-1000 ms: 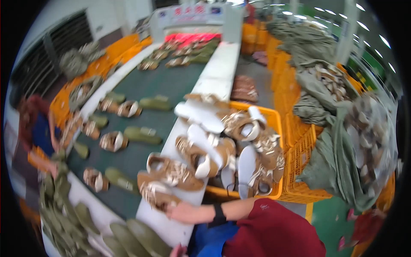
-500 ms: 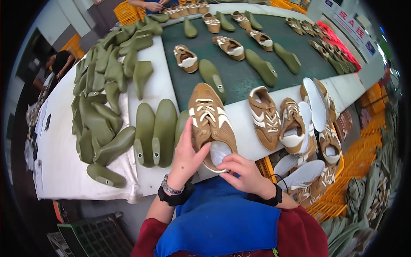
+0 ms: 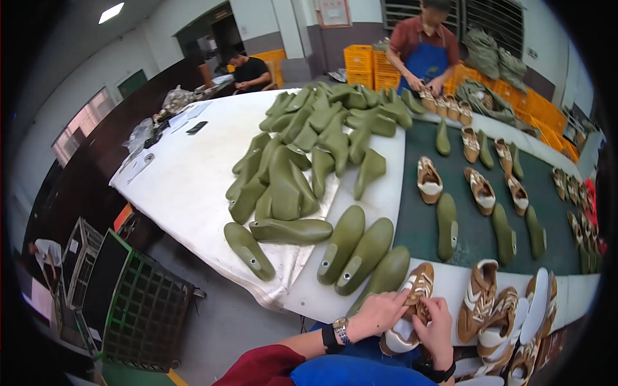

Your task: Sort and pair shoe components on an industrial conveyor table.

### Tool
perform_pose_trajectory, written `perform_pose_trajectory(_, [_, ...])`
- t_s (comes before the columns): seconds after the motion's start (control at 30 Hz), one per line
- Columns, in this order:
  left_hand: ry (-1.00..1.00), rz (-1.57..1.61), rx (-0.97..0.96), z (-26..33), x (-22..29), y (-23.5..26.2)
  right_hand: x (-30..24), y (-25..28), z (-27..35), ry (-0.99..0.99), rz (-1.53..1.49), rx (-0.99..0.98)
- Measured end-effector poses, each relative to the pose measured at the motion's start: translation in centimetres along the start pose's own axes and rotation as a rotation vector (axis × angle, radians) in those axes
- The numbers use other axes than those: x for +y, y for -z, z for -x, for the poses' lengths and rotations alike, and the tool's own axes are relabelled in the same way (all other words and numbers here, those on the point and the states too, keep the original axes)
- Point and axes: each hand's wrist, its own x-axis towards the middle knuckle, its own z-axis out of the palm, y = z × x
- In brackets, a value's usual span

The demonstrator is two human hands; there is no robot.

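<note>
One tan-and-white lace-up shoe (image 3: 423,278) sits between two bare hands at the near edge of a white-topped worktable (image 3: 187,167), just beside a smooth, olive-green, foot-shaped last (image 3: 388,273). The left hand (image 3: 380,313) grasps the shoe's side, fingers laid across the upper; the right hand (image 3: 434,327) bends its fingertips onto the throat. Whether they pinch the tongue or a lace, I cannot tell from here. Half a second ago the right fingers were at the heel; the handling appears to have moved forward. Other tan-and-white shoes (image 3: 478,299) lie to the right, near a dark-green conveyor belt (image 3: 473,235).
</note>
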Motion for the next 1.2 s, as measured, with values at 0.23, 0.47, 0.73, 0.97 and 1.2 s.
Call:
perform_pose_trajectory(0.23, [-0.016, 0.216, 0.188, 0.4, -0.7, 0.0, 0.1, -1.6, -0.6, 0.092, -0.02, 0.042])
perform_pose_trajectory(0.47, [-0.11, 0.204, 0.254, 0.1, -1.3, -1.5, 0.7, -1.8, -0.5, 0.078, -0.007, -0.004])
perform_pose_trajectory(0.73, [-0.093, 0.22, 0.169, 0.4, -1.5, -1.6, 0.9, -2.2, -0.1, 0.091, 0.05, 0.012])
perform_pose_trajectory(0.97, [-0.114, -0.013, 0.344, -2.1, -5.2, 3.1, 5.8, 0.8, -2.0, 0.094, 0.248, 0.124])
perform_pose_trajectory(1.2, [0.151, -0.167, 0.234, -0.4, -15.4, 5.5, 5.4, 1.5, -1.9, 0.039, 0.315, 0.188])
